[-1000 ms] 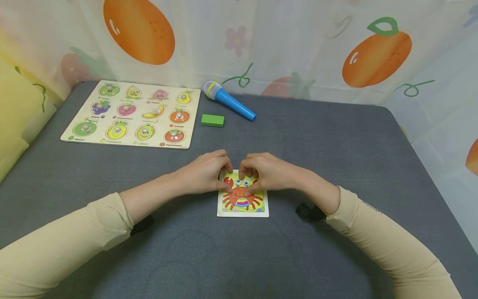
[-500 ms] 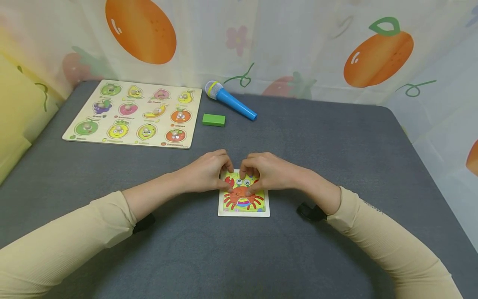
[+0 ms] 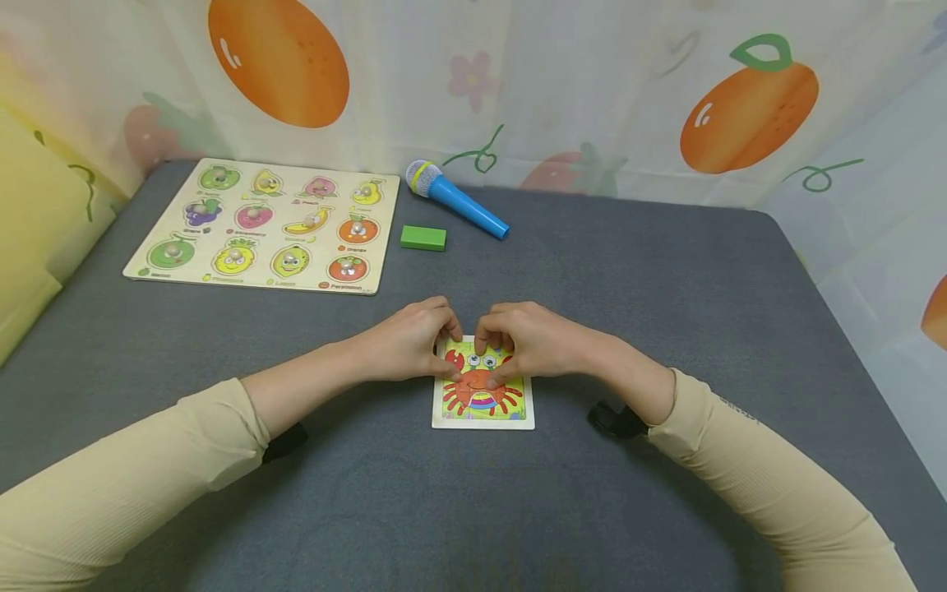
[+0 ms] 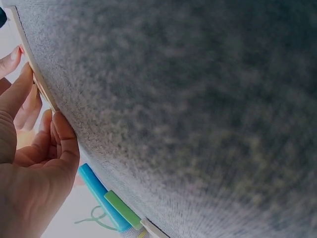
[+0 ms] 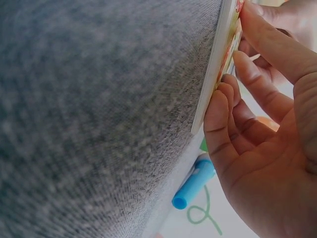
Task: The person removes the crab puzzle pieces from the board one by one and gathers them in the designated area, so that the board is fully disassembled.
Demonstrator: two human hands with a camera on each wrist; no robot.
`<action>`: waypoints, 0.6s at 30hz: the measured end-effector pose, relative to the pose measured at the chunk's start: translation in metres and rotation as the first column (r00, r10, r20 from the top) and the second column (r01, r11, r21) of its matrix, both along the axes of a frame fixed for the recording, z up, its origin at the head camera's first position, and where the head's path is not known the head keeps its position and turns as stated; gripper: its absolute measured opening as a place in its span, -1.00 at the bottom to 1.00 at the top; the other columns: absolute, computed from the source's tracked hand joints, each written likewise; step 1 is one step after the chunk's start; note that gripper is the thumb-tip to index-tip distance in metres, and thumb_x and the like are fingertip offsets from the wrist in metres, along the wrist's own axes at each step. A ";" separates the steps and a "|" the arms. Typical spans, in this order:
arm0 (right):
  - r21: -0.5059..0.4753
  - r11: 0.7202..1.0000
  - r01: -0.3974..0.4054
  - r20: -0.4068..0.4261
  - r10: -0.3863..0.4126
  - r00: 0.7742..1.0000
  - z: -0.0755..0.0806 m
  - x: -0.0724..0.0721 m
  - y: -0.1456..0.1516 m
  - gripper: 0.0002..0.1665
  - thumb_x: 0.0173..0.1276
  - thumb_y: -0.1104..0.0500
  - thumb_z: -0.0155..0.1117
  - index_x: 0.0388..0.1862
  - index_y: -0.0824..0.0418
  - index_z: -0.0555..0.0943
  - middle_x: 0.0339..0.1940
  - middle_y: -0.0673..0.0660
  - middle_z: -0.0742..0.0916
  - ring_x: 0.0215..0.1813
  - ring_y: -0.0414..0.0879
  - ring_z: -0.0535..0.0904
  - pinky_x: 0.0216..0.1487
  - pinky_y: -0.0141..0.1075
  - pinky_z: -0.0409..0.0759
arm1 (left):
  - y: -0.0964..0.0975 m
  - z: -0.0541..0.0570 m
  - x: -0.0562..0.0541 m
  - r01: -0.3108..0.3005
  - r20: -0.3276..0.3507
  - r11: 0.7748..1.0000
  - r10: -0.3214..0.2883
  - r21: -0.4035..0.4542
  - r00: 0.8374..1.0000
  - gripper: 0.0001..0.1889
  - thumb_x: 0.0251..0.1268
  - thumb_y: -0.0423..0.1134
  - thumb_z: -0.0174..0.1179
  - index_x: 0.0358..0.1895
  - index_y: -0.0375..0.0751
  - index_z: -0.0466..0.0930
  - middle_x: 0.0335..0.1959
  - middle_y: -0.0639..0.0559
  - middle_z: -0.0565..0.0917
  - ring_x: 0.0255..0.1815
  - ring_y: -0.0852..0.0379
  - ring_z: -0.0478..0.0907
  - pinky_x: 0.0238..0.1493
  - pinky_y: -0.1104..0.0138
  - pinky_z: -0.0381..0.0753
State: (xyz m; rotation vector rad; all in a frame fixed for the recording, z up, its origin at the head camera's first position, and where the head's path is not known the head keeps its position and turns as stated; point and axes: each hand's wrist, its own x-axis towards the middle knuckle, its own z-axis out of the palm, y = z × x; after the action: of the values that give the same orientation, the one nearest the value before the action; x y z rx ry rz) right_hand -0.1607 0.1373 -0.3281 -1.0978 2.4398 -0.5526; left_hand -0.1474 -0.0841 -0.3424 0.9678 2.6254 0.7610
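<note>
A small square jigsaw puzzle with a red crab on yellow and a white border lies on the table, its far part partly covered by both hands. My left hand holds it at the far left corner, thumb on the picture and fingers bent at the edge. From the other side, my right hand has its thumb on the crab and its bent index finger near the top. Both wrist views show the thin board edge-on, with curled fingers against it. Whether a single piece is pinched is hidden.
Behind the left hand lies a wooden fruit peg board. To its right are a green block and a blue toy microphone. A fruit-print curtain stands along the back of the grey table.
The whole view shifts very slightly between the first frame and now. Both hands keep the same pose on the crab puzzle, and nothing else visibly moves.
</note>
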 end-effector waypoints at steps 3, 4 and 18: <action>0.000 1.000 -0.001 0.001 0.001 1.000 0.000 0.000 0.000 -0.59 0.10 -0.06 0.56 -0.14 0.05 0.63 -0.28 0.01 0.59 -0.26 -0.16 0.45 -0.22 -0.36 0.44 | 0.000 0.000 0.000 -0.001 0.005 1.000 0.001 0.004 1.000 -0.55 -0.03 -0.12 0.55 -0.15 -0.30 0.60 -0.21 -0.06 0.55 -0.30 0.16 0.45 -0.28 0.40 0.45; 0.000 1.000 -0.001 0.000 0.001 1.000 0.000 0.000 0.000 -0.59 0.10 -0.05 0.56 -0.14 0.05 0.63 -0.28 0.01 0.59 -0.26 -0.16 0.45 -0.22 -0.36 0.44 | 0.000 0.000 0.000 -0.002 0.005 1.000 0.002 0.005 1.000 -0.55 -0.03 -0.12 0.55 -0.15 -0.30 0.60 -0.20 -0.06 0.55 -0.30 0.16 0.45 -0.28 0.40 0.45; -0.019 1.000 -0.005 -0.012 0.005 1.000 -0.001 0.000 0.000 -0.58 0.09 -0.05 0.57 -0.14 0.07 0.63 -0.29 0.01 0.60 -0.27 -0.18 0.47 -0.22 -0.37 0.46 | -0.001 0.001 0.001 0.011 0.004 1.000 -0.011 0.018 1.000 -0.56 -0.01 -0.14 0.53 -0.14 -0.31 0.58 -0.20 -0.06 0.54 -0.31 0.17 0.47 -0.27 0.41 0.46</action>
State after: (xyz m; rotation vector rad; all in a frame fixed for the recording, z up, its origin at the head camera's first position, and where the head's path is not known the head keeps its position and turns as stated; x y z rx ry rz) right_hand -0.1612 0.1373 -0.3296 -1.1175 2.4460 -0.5701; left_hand -0.1467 -0.0851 -0.3415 0.9837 2.6112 0.7842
